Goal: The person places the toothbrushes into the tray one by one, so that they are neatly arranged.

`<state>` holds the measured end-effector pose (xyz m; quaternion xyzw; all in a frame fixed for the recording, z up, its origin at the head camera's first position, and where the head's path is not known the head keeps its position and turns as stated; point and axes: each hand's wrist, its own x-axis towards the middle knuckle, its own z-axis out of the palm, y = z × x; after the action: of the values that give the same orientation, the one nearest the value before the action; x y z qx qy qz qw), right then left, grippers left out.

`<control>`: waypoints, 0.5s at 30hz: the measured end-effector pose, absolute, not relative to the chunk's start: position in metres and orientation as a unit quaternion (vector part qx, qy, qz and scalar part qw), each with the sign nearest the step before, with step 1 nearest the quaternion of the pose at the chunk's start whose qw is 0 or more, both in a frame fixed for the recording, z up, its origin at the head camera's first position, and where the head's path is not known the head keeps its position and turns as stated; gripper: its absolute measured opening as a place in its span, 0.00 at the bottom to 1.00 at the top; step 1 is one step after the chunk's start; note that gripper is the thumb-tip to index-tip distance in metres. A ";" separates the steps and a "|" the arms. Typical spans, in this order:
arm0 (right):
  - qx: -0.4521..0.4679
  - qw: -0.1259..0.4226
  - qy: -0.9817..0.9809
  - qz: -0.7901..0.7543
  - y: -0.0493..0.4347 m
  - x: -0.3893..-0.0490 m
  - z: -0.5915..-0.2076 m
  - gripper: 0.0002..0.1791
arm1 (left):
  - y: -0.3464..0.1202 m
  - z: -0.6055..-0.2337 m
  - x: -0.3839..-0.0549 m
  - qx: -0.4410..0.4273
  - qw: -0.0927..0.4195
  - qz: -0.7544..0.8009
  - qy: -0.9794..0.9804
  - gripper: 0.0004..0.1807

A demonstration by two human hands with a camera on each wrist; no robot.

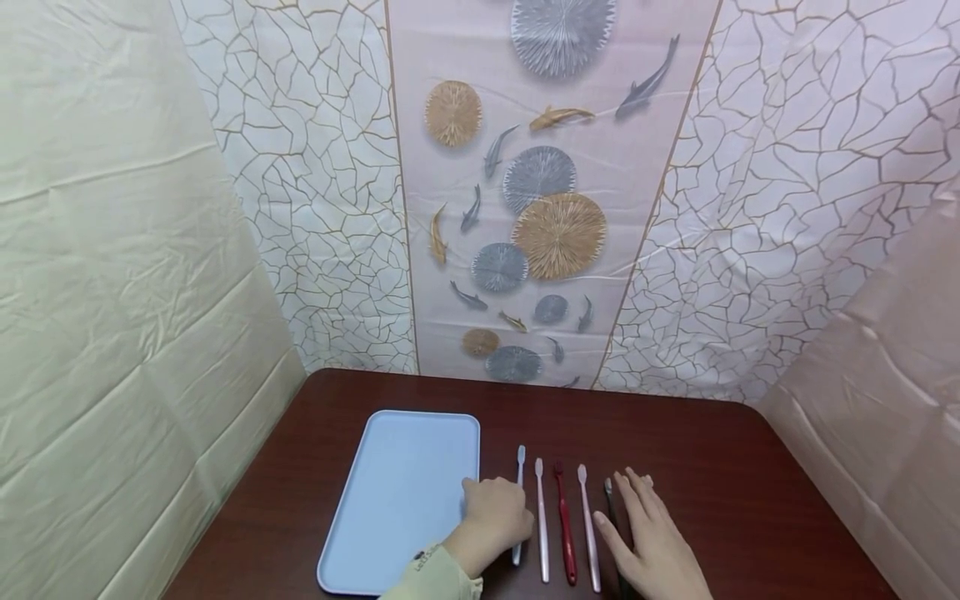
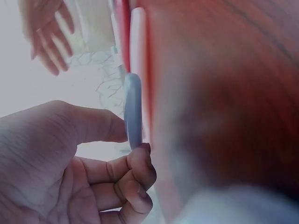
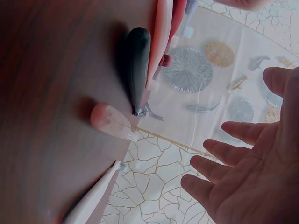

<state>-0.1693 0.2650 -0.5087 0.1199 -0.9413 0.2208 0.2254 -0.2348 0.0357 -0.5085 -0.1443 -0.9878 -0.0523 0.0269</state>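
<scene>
With thumb and index finger, my left hand (image 1: pixel 493 515) pinches the handle of a light blue toothbrush (image 2: pixel 133 109); in the head view the hand covers its middle. To its right lie a pale pink toothbrush (image 1: pixel 543 533), a red toothbrush (image 1: pixel 566 533) and another pink toothbrush (image 1: pixel 588 529), roughly side by side. My right hand (image 1: pixel 654 542), fingers spread, hovers over the black toothbrush (image 3: pixel 138 70), holding nothing. The right wrist view also shows a further pink toothbrush (image 3: pixel 110 122) and a white toothbrush (image 3: pixel 93 198), mostly hidden by the right hand in the head view.
A light blue rectangular tray (image 1: pixel 405 492) lies on the dark brown table (image 1: pixel 600 425), left of the toothbrushes and partly behind the left hand and sleeve. Patterned cloth (image 1: pixel 337 183) hangs behind the table, with plain cloth on both sides.
</scene>
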 end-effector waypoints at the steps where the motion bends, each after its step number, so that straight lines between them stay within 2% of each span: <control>1: 0.119 0.224 -0.942 0.219 0.265 -0.169 -0.509 0.39 | 0.030 -0.506 -0.234 -0.142 0.031 -0.062 -0.987 0.16; 7: 0.116 0.213 -0.947 0.212 0.266 -0.167 -0.510 0.39 | -0.021 -0.490 -0.237 -0.105 0.045 -0.105 -0.988 0.16; 15: 0.115 0.206 -0.949 0.211 0.268 -0.165 -0.508 0.39 | -0.109 -0.483 -0.250 -0.019 0.012 -0.101 -0.995 0.11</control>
<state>-0.1652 0.2683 -0.5081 0.1154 -0.9485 0.2106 0.2064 -0.2500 -0.1088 -0.4828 -0.0188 -0.9946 -0.1009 0.0122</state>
